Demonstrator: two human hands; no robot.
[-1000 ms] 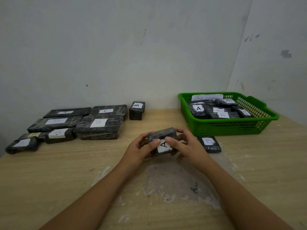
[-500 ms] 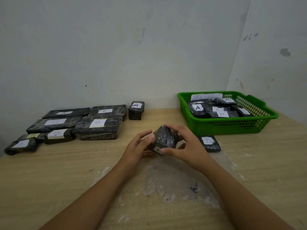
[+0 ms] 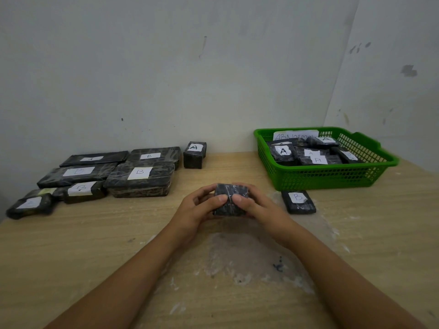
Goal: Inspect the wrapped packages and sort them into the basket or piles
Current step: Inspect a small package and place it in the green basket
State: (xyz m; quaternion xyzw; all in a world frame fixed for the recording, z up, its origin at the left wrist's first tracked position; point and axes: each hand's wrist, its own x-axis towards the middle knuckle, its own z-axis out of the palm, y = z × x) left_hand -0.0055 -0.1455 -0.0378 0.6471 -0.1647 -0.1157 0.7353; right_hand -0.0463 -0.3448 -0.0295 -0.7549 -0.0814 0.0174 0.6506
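both hands held one small dark package (image 3: 230,199) just above the desk (image 3: 118,233), at its middle. the left hand (image 3: 199,206) had its grip round the package's left side, thumb on the near face; the right hand (image 3: 255,205) gripped the right side likewise. no label showed on it. a "b" package (image 3: 298,201) lay just right, before the green basket (image 3: 327,178) of packages. piles (image 3: 140,178) sat far left.
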